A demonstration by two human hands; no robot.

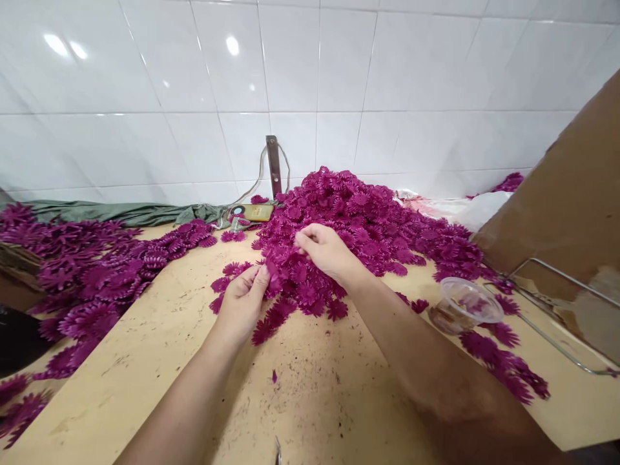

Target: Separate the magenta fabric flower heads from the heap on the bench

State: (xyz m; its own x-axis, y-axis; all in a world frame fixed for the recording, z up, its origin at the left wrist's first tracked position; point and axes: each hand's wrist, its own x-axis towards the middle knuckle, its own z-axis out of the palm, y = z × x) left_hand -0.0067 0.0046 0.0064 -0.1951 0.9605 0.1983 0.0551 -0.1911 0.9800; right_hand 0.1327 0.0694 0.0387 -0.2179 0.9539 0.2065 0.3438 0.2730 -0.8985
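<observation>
In the head view, a big heap of purple artificial flowers (pixel 361 213) rises on the table against the tiled wall. At its near edge, my left hand (pixel 245 294) pinches a purple flower petal piece (pixel 274 276) between thumb and forefinger. Slightly higher and to the right, my right hand (pixel 324 248) hovers over the heap with thumb and fingers pressed together. What its fingertips hold blends into the purple behind, so I cannot make it out. Loose flowers (pixel 310 294) lie just below and between the hands.
More purple flowers (pixel 101 278) spread along the left. A clear plastic cup (pixel 465 303) stands right of my forearm, near a wire frame (pixel 571 278) and a leaning brown board (pixel 557 168). A yellow device (pixel 256 212) and green cloth (pixel 111 212) lie by the wall. A metal tip (pixel 278 451) shows at the bottom.
</observation>
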